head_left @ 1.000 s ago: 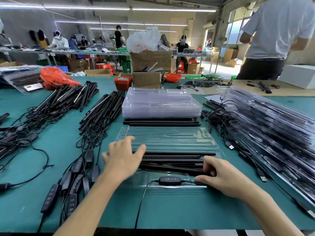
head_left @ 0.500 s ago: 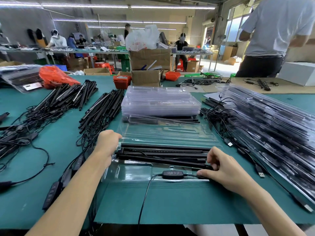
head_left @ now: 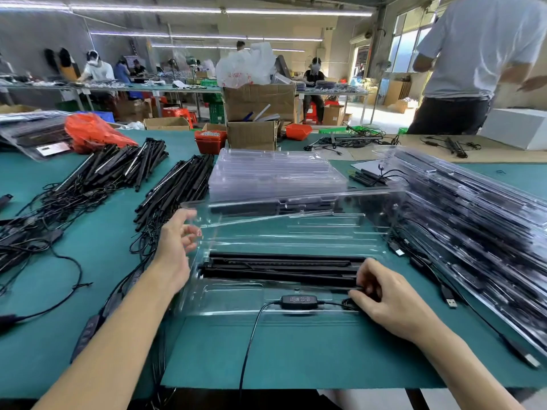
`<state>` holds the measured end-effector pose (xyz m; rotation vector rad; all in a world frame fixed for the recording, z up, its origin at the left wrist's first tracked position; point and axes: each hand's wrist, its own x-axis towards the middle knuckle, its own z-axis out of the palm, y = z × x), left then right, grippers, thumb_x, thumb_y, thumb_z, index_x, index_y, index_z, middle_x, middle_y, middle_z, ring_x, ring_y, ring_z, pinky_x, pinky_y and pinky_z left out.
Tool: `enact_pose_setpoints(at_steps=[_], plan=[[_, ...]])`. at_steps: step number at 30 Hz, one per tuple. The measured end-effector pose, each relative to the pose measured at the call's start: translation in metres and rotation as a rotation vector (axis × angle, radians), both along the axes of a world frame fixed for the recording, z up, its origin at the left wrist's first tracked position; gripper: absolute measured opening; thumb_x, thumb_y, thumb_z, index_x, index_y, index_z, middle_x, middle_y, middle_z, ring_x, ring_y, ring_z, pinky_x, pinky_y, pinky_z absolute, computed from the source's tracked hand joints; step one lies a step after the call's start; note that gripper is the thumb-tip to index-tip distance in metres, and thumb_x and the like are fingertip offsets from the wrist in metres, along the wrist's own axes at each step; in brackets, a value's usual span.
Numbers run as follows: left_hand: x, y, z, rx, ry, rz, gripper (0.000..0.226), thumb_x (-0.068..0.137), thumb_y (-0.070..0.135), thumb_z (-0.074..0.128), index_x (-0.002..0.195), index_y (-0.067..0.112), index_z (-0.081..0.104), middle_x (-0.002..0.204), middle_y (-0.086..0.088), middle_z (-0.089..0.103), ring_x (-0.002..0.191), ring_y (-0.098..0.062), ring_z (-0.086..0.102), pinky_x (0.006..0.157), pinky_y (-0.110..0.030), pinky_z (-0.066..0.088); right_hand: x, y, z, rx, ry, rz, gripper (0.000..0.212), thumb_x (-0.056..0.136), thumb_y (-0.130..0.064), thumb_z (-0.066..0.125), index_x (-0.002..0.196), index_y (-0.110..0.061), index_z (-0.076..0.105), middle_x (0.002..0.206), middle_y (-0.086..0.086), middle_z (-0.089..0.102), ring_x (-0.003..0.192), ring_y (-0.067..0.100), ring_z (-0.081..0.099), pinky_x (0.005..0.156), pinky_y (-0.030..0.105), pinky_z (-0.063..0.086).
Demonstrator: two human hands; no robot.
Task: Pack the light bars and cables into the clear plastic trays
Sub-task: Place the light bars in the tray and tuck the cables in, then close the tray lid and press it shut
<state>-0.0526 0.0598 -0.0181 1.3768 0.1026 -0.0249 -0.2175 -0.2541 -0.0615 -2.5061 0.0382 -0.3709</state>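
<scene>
A clear plastic clamshell tray (head_left: 231, 303) lies open in front of me on the green mat. Black light bars (head_left: 281, 266) lie side by side in its base. The hinged lid (head_left: 296, 229) stands raised behind them. My left hand (head_left: 174, 250) holds the lid's left edge between thumb and fingers. At the bars' right end, my right hand (head_left: 387, 300) pinches the black cable with curled fingers. The cable's inline controller (head_left: 299, 300) rests on the tray's front rim, and the cable runs off the table's near edge.
A stack of empty clear trays (head_left: 272, 173) sits behind the open one. Filled trays (head_left: 473, 226) lean in a long pile at right. Loose bars (head_left: 177, 184) and tangled cables (head_left: 29, 232) cover the left side. A person (head_left: 473, 63) stands at the far right.
The lid, lying flat behind the bars before, now stands lifted. My left hand moved from the bars' left end up to the lid's edge. My right hand stayed at the right end.
</scene>
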Motion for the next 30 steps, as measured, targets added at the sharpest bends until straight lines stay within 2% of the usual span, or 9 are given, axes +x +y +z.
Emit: enact_pose_setpoints(at_steps=[5,8,10,13,15,17,19,23,30], plan=[[0.0,0.034,0.007,0.226,0.046,-0.402,0.057,0.075,-0.02,0.05,0.102,0.027,0.067,0.127,-0.001,0.056,0.115,-0.019,0.05,0.095,-0.037,0.037,0.001,0.0,0.0,0.03,0.033,0.004,0.031,0.086,-0.02,0.074,0.093,-0.029,0.045,0.078,0.002,0.053,0.067,0.006,0.045,0.064,0.024,0.039],[-0.011,0.034,0.02,0.791,-0.15,-0.679,0.074,0.076,-0.028,0.045,0.092,0.035,0.079,0.128,0.014,0.065,0.127,-0.012,0.054,0.109,-0.036,0.038,0.002,0.0,-0.002,0.037,0.041,-0.017,0.034,0.086,-0.022,0.075,0.098,-0.035,0.047,0.077,-0.002,0.05,0.067,0.007,0.046,0.065,0.019,0.039],[-0.02,0.024,0.03,1.051,-0.183,-0.702,0.059,0.085,-0.014,0.045,0.084,0.033,0.08,0.121,0.017,0.069,0.119,-0.013,0.063,0.111,-0.037,0.04,0.001,0.001,-0.003,0.016,0.06,-0.051,0.034,0.087,-0.025,0.075,0.095,-0.039,0.045,0.078,-0.004,0.05,0.069,0.005,0.045,0.069,0.014,0.039],[-0.04,-0.002,0.037,1.248,-0.149,-0.59,0.026,0.097,0.045,0.048,0.089,0.03,0.068,0.096,0.01,0.07,0.082,-0.008,0.068,0.076,-0.033,0.05,0.0,0.004,-0.003,0.041,0.05,-0.085,0.034,0.086,-0.027,0.077,0.094,-0.038,0.046,0.081,-0.004,0.052,0.077,0.001,0.047,0.072,0.012,0.038],[-0.055,-0.02,0.03,1.387,-0.124,-0.53,0.063,0.083,0.085,0.03,0.102,0.028,0.048,0.095,0.006,0.066,0.086,-0.011,0.062,0.078,-0.036,0.047,0.0,0.003,0.001,0.01,0.075,-0.126,0.033,0.083,-0.034,0.079,0.091,-0.034,0.047,0.085,-0.009,0.052,0.083,0.006,0.046,0.073,0.016,0.035],[-0.068,-0.036,0.014,1.507,-0.158,-0.475,0.075,0.077,0.091,0.022,0.12,0.031,0.032,0.121,-0.004,0.062,0.115,-0.03,0.056,0.099,-0.049,0.044,-0.001,0.002,0.006,-0.111,0.082,-0.189,0.035,0.08,-0.046,0.079,0.083,-0.03,0.048,0.085,-0.019,0.047,0.087,0.009,0.041,0.08,0.026,0.028],[-0.077,-0.049,-0.003,1.556,-0.127,-0.476,0.07,0.087,0.081,0.022,0.143,0.041,0.014,0.157,-0.017,0.03,0.143,-0.047,0.023,0.116,-0.06,0.021,-0.003,0.003,0.009,-0.179,0.052,-0.234,0.04,0.077,-0.053,0.079,0.072,-0.027,0.049,0.073,-0.019,0.045,0.079,0.004,0.041,0.079,0.033,0.025],[-0.088,-0.056,-0.027,1.537,-0.153,-0.451,0.059,0.099,0.062,0.014,0.152,0.048,-0.007,0.163,-0.023,-0.014,0.147,-0.045,-0.025,0.118,-0.059,-0.012,-0.014,-0.001,0.001,-0.108,-0.041,-0.194,0.048,0.081,-0.054,0.073,0.053,-0.022,0.05,0.053,-0.004,0.05,0.058,0.008,0.045,0.063,0.031,0.032],[-0.086,-0.067,-0.032,1.461,-0.282,-0.33,0.055,0.099,0.046,0.022,0.151,0.032,0.019,0.165,-0.021,0.002,0.152,-0.034,-0.013,0.122,-0.052,-0.008,-0.022,-0.011,0.0,-0.003,-0.038,-0.145,0.037,0.086,-0.04,0.074,0.062,-0.016,0.057,0.055,-0.003,0.049,0.052,0.01,0.042,0.051,0.022,0.032]])
